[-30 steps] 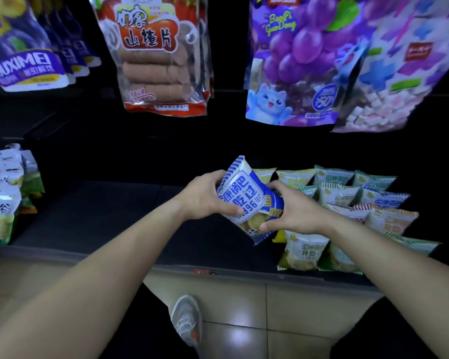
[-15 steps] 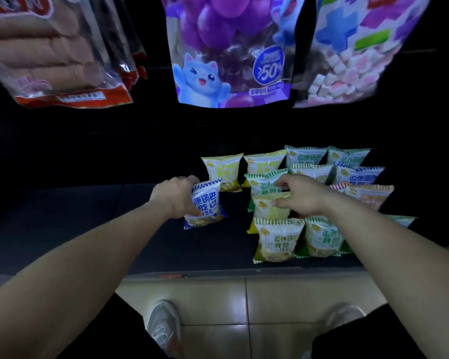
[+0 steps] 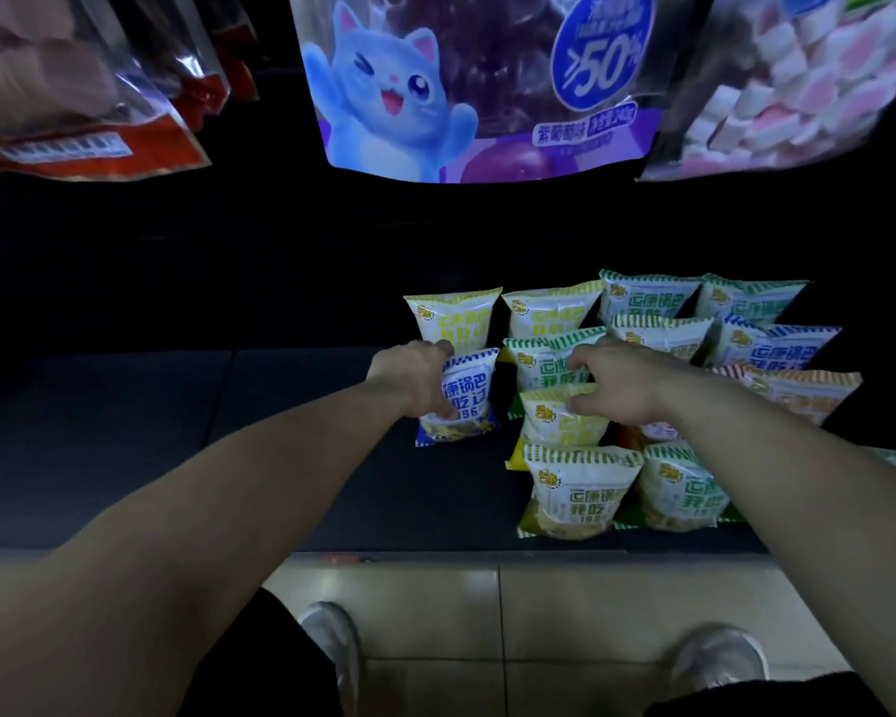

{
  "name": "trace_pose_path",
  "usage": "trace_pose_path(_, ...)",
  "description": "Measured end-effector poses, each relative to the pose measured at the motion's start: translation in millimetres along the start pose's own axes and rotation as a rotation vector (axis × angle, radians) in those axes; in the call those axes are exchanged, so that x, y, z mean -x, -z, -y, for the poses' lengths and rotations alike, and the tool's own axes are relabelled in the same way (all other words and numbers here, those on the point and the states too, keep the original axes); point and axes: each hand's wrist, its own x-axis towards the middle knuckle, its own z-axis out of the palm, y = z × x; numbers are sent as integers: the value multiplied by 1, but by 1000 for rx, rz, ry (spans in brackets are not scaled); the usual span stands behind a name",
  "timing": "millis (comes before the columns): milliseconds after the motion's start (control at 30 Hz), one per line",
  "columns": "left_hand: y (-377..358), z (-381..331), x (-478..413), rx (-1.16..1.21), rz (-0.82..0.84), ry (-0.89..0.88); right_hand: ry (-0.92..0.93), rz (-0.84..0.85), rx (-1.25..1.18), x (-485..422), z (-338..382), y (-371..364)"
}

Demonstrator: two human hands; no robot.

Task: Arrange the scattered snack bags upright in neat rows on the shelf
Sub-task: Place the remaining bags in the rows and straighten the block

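Since a second ago, the blue snack bag [image 3: 464, 398] has been set upright on the shelf [image 3: 291, 458], gripped by the left hand [image 3: 415, 377]; the right hand's [image 3: 622, 388] fingers pinch a yellow bag [image 3: 565, 421] alongside.

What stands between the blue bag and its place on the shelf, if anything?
Nothing visible. The left hand holds the blue bag upright on the shelf, already in front of the yellow bag. The shelf to its left is bare.
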Motion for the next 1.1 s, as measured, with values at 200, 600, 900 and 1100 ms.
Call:
trace_pose_path(200,-12,-7,-15,11,-1,15,-19,29,-6,-10,-5,-5)
trace_pose_path(600,-19,-7,-27,-88,-126,39,-19,27,-74,-17,-8,-7)
trace_pose_path(900,-17,-17,-30,-91,-145,40,-31,17,-131,-17,-15,-6)
trace_pose_path(1100,-15,-18,-30,-93,-127,28,-28,10,-133,-17,-16,-6)
